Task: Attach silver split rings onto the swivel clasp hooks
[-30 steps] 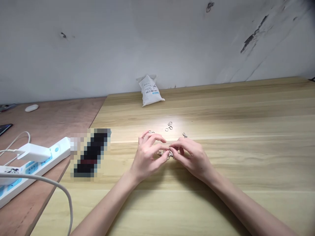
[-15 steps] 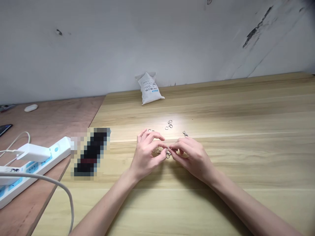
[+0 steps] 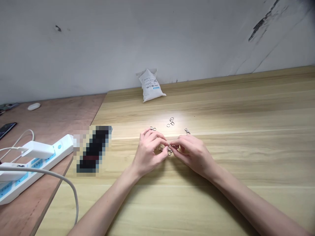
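Note:
My left hand and my right hand meet above the light wooden table, their fingertips pinching a small silver lobster clasp from both sides. Its lower end hangs below my fingers. Another small metal clasp lies just under my left fingers, partly hidden. Beyond my hands lie a linked pair of metal rings and clasps, a small clasp near my left fingertips, and a clasp ahead of my right hand.
A white sealed bag stands by the wall at the table's far edge. To the left, a pixelated patch covers something on the table. A white power strip, charger and cable lie on a lower reddish board.
The whole scene sits a little higher in the view and has shifted slightly right. My fingers have closed in around the clasp, which now hangs more clearly below them.

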Tool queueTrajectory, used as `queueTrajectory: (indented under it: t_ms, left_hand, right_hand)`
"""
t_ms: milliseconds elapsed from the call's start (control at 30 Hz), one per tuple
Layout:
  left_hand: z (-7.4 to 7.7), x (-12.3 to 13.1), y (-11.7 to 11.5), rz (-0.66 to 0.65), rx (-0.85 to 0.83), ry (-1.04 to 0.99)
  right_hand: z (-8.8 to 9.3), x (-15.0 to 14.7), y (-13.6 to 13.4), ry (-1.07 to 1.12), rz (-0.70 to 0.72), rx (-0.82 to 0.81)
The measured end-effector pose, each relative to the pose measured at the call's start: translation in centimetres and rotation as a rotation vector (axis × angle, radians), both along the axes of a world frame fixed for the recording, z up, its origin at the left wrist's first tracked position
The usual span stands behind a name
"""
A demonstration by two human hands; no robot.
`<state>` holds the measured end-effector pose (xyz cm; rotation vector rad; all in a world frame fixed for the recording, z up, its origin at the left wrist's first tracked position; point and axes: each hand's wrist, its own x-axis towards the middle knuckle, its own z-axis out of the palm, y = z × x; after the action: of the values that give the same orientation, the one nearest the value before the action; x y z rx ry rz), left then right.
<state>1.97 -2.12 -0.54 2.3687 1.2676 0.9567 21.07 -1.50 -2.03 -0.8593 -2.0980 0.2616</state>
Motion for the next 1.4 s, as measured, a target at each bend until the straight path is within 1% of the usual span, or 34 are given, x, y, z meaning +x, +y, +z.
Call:
queueTrajectory:
  t_ms: [100, 233, 433, 1100, 1400]
  left_hand:
    - [-0.22, -0.09, 0.10, -0.034, -0.007, 0.002]
    - [-0.51, -0.26, 0.27, -0.084, -0.013, 0.000]
    - [-0.50, -0.21, 0.44, -0.084, 0.003, 0.000]
    - [-0.45, -0.22, 0.38, -0.089, -0.033, 0.039]
    - [-0.51, -0.30, 0.38, -0.084, -0.040, 0.051]
  right_hand:
    - [-0.21, 0.12, -0.03, -0.009, 0.011, -0.055]
    - [-0.46, 0.31, -0.15, -0.031, 0.024, -0.180]
    - [-0.43, 0.40, -0.25, -0.022, 0.041, -0.237]
    - [-0.50, 0.43, -0.11, -0.046, 0.080, -0.255]
    - [-0.30, 0.40, 0.06, -0.087, 0.055, -0.218]
